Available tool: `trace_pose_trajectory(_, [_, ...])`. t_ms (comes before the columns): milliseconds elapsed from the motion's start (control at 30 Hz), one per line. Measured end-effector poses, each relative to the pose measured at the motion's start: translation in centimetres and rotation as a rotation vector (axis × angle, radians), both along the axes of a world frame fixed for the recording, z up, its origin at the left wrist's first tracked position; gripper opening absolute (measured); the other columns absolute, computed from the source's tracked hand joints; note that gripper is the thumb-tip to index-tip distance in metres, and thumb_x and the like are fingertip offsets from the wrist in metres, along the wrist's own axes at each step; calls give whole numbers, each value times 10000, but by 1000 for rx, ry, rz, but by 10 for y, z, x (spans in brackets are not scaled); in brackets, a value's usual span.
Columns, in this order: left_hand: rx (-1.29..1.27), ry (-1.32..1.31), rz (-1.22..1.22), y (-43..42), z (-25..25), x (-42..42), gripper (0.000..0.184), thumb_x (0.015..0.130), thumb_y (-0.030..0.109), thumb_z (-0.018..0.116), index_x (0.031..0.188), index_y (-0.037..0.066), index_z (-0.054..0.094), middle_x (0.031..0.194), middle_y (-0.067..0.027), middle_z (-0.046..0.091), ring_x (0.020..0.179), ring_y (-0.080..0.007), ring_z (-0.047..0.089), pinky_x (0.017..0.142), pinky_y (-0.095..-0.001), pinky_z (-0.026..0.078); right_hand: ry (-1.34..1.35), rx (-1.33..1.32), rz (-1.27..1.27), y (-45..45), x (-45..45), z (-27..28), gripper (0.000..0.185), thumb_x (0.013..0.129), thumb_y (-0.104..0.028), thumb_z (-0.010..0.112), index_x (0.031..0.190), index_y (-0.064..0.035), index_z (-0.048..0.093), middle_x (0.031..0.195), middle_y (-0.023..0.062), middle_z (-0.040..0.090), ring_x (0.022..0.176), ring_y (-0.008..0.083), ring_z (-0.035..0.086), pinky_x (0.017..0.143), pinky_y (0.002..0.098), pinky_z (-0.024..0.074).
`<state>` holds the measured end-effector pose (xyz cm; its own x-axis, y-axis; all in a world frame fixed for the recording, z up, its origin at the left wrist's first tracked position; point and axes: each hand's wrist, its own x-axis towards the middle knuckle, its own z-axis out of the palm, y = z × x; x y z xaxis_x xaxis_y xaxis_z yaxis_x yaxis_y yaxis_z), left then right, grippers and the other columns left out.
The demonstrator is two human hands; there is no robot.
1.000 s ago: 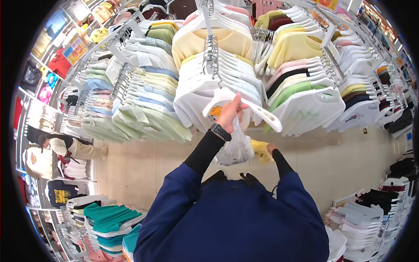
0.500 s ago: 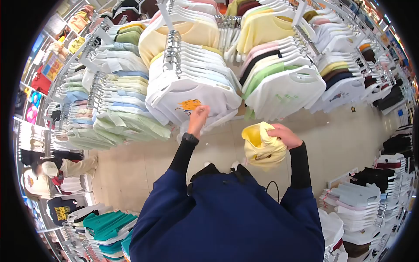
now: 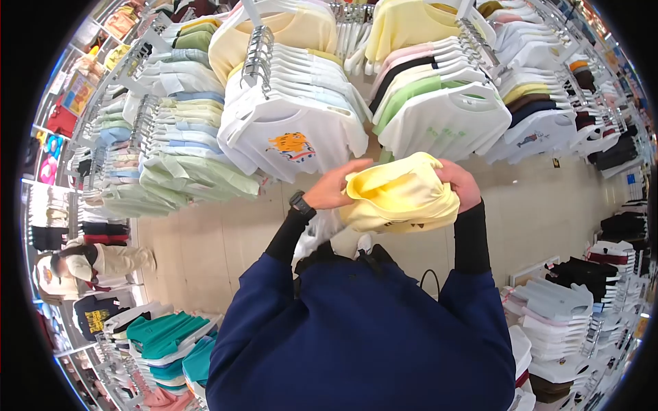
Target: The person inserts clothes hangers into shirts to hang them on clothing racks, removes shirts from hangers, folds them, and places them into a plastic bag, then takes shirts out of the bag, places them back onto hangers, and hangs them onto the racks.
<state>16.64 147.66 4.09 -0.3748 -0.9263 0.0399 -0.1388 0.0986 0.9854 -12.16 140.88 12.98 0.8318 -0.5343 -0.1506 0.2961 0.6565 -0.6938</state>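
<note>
A folded yellow T-shirt (image 3: 401, 195) with dark print hangs in front of me, its neck opening gaping towards me. My right hand (image 3: 460, 185) is closed on its right side. At the shirt's left edge is my left hand (image 3: 336, 186), fingers stretched out and thumb near the fabric; whether it touches is hard to tell. Just below the left wrist, a crumpled see-through plastic piece (image 3: 319, 229) shows, with no clear grip on it. Beyond my hands, a white T-shirt with an orange animal print (image 3: 291, 142) hangs at the front of a rail.
A white T-shirt with green lettering (image 3: 445, 123) fronts the neighbouring rail. Light green shirts (image 3: 199, 178) hang at left, teal ones (image 3: 161, 335) at lower left. A person (image 3: 89, 264) is by the left shelves. Tiled floor (image 3: 212, 253) lies between the racks.
My left hand has left the printed white shirt and moved right and down to the yellow T-shirt, its fingers spreading. My right hand has raised that shirt, which now looks wider.
</note>
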Motion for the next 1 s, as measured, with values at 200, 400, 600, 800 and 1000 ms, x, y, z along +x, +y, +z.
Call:
trace_pose_trajectory(200, [80, -14, 95, 14, -26, -6, 284, 938, 105, 622, 1174, -52, 606, 1032, -38, 667, 867, -67, 562, 743, -232, 477, -53, 41, -248, 19, -35, -2, 379, 955, -171, 503, 1262, 51, 500, 1184, 149, 624, 1045, 209, 640, 936, 341, 502])
trace_pose_trajectory(400, [58, 149, 200, 10, 11, -4, 189, 991, 136, 538, 918, -19, 617, 832, 26, 589, 795, -37, 503, 725, -209, 413, -44, -93, -399, 46, -67, 9, 511, 872, -239, 630, 1282, 40, 506, 1216, 117, 620, 1122, 197, 600, 986, 336, 461])
trace_pose_trajectory(600, [-74, 130, 112, -20, 46, 17, 195, 999, 140, 518, 893, -5, 596, 816, 35, 572, 775, -36, 491, 707, -202, 400, 533, -593, -313, 78, -117, 22, 580, 752, -99, 728, 1275, 30, 515, 1207, 94, 621, 1098, 174, 591, 967, 297, 438])
trace_pose_trajectory(800, [-132, -27, 71, -58, 70, 22, 291, 1038, 210, 434, 815, 27, 471, 716, 32, 378, 688, -63, 355, 625, -237, 337, 1064, -889, -459, 96, -94, 38, 208, 860, -62, 631, 1058, -1, 607, 946, 45, 650, 904, 138, 599, 828, 269, 463])
trace_pose_trajectory(1000, [-470, -225, -134, -69, 77, 4, 276, 999, 268, 495, 907, 11, 537, 702, -97, 526, 633, -233, 514, 614, -338, 415, 1203, -886, -504, 106, -88, 36, 236, 969, -199, 539, 1058, 8, 609, 888, 30, 644, 848, 111, 572, 794, 254, 457])
